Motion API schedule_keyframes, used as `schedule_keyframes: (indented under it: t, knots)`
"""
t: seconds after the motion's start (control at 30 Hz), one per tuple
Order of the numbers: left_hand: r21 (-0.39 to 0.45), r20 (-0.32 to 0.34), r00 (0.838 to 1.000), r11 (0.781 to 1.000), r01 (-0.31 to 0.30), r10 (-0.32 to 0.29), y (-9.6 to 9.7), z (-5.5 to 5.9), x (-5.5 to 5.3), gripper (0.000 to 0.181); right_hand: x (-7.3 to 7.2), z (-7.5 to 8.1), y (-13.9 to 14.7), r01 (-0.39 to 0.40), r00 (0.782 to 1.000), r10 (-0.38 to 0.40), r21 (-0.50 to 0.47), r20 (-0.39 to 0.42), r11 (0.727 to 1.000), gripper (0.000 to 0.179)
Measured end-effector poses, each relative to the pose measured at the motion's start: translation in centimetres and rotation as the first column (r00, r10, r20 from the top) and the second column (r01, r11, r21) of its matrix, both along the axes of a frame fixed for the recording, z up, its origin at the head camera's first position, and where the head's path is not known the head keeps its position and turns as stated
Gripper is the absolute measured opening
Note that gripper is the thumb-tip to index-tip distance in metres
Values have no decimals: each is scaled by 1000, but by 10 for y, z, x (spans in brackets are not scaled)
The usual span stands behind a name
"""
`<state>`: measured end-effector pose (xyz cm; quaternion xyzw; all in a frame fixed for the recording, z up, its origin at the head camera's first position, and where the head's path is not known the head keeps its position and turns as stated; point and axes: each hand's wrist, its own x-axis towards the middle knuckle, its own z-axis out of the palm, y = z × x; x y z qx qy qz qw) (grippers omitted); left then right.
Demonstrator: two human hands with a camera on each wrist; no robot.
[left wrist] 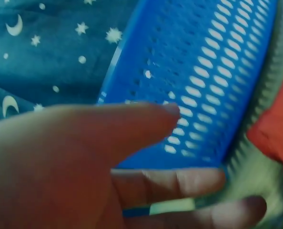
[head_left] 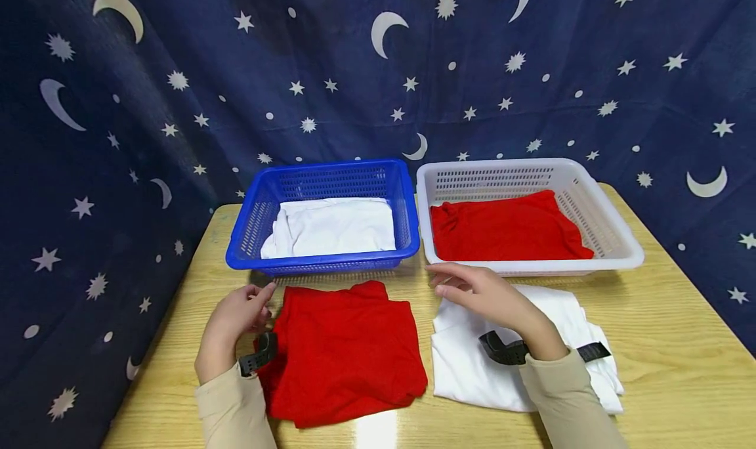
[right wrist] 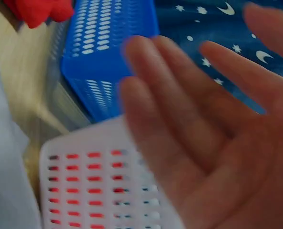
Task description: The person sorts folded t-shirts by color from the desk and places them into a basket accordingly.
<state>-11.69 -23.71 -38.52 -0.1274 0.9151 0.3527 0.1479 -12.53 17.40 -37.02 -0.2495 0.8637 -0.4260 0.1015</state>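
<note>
A folded red cloth [head_left: 348, 357] lies on the table, with my left hand [head_left: 239, 314] over its upper left side, near the front of the blue basket [head_left: 321, 263]. The left fingers are loosely bent and hold nothing. My right hand [head_left: 484, 295] hovers at the front rim of the white basket [head_left: 531, 266], above a folded white cloth [head_left: 472, 370]. Its fingers are extended and empty in the right wrist view. Inside the blue basket rests a white folded cloth [head_left: 336, 226]; the white basket holds a red one.
Both baskets stand side by side at the back of the wooden table [head_left: 679, 370]. Behind them hangs a dark blue curtain [head_left: 354, 55] with moons and stars, which also runs along the left side. A black strap [head_left: 502, 350] is around the right wrist.
</note>
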Motion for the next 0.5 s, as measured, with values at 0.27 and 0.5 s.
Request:
schedule_keyframes:
  t: [0.27,0.5]
  knots:
    - [57,102,992,996,73,-78,-12,-17,2,53,-1,-20,-17,-184,980,164,206,111,961,47]
    - [24,79,989,992,126,-128,-5,-17,-1,47,5,-33,-31,-258,951,198,257,240,931,58]
